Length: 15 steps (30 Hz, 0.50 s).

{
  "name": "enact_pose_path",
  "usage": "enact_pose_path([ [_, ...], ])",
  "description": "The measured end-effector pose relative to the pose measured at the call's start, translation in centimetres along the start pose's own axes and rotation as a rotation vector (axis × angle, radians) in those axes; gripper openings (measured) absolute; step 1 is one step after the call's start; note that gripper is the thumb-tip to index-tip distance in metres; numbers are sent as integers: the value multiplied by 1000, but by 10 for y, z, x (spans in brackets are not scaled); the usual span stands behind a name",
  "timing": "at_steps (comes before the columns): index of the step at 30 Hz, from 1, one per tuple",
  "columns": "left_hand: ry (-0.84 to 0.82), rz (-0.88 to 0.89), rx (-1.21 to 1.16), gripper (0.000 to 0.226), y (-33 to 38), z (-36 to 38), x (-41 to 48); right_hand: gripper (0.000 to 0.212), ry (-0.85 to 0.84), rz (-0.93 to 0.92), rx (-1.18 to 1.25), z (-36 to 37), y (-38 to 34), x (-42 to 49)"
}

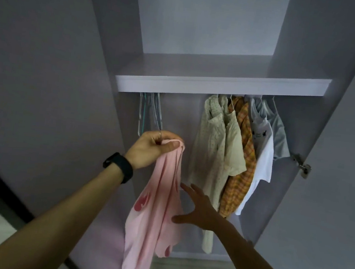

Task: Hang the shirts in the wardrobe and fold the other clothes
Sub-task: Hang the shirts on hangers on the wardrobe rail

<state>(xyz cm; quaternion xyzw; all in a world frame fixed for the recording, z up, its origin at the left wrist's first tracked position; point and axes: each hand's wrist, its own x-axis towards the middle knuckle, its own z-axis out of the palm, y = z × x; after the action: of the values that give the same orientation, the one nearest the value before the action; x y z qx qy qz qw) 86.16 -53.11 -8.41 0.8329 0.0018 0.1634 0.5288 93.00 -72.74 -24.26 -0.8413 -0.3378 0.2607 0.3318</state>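
Furthest left stands the open wardrobe door (pixel 37 52), a plain lilac panel. The left forearm rises from the lower left and wears a black band (pixel 119 167) on the wrist. The left hand (pixel 153 147) forms the grip: its fingers and thumb are curled tight round the bunched top of a pink shirt (pixel 157 209), and a thin ring (pixel 160 133) shows on one finger. Whether a hanger is inside that fist cannot be told. Straight above the grip, a bunch of empty hangers (pixel 151 111) hangs under the wardrobe shelf (pixel 199 86). The pink shirt hangs below the grip in long folds, with darker pink marks on its left side and near its lower hem, in front of the wardrobe's back wall. Below and right of the grip, the right hand (pixel 199 209) is spread flat with straight fingers, holding nothing, its thumb against the shirt's right edge. Right of the grip and well apart from it, four garments hang under the shelf: a cream floral shirt (pixel 217 143), then an orange checked shirt (pixel 244 155), a white top (pixel 263 153) and a pale blue top (pixel 280 137), packed close together. Furthest right, a metal hinge (pixel 303 166) sits on the wardrobe's side wall.
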Motion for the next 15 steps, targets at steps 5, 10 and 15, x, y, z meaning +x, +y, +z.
enact_pose_path([
  [5, 151, -6, 19, 11, -6, -42, -13, 80, -38, -25, -133, 3, -25, 19],
  [10, 436, -78, 33, 8, -42, -72, -26, 69, 25, 89, -195, -21, 2, 9],
  [15, 549, -201, -2, 11, -74, -56, -20, 25, 260, 52, -102, -58, 26, -11],
])
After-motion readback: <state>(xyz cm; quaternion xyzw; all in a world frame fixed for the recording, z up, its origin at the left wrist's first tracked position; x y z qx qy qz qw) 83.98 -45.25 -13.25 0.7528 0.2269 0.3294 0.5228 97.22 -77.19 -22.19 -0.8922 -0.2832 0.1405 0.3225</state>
